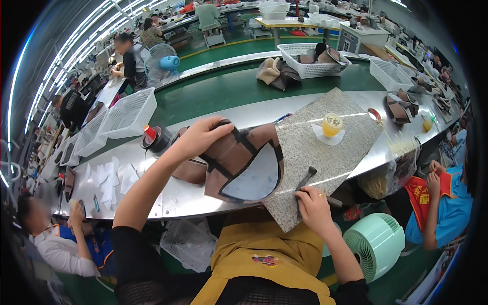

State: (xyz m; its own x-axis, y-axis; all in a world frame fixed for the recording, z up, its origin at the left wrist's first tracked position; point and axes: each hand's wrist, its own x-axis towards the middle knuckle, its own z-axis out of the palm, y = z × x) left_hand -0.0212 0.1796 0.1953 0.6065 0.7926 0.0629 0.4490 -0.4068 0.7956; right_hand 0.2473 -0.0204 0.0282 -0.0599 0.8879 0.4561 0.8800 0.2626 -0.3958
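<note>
Now your left hand (pixel 201 138), just left of the frame's centre, grasps the upper edge of the brown boot upper (pixel 239 162) with black seam strips, fingers curled over its top and thumb pressed to its face; the piece stands tilted on the metal workbench (pixel 178 195), its pale grey lining turned toward you and its right part leaning over the left edge of the speckled granite slab (pixel 325 157). Your right hand (pixel 312 206), lower right of centre, is clenched around the handle of a small dark hammer (pixel 306 178), whose head rests on the slab just beside the upper's lower rim.

To do this well, I judge you should lay the seam flat on the stone before striking, since a blow on a tilted piece would skid; keep the left fingers on the far edge, well apart from the hammer's path; use short, even taps along the strip rather than one heavy blow; hold the handle firm, wrist loose.

Mind the yellow cup (pixel 332 124) on its white paper at the upper right of the slab; a jolt could tip it. A red-capped black tape roll (pixel 154 137) sits near your left wrist, and white plastic baskets (pixel 129 114) stand at the upper left.
</note>
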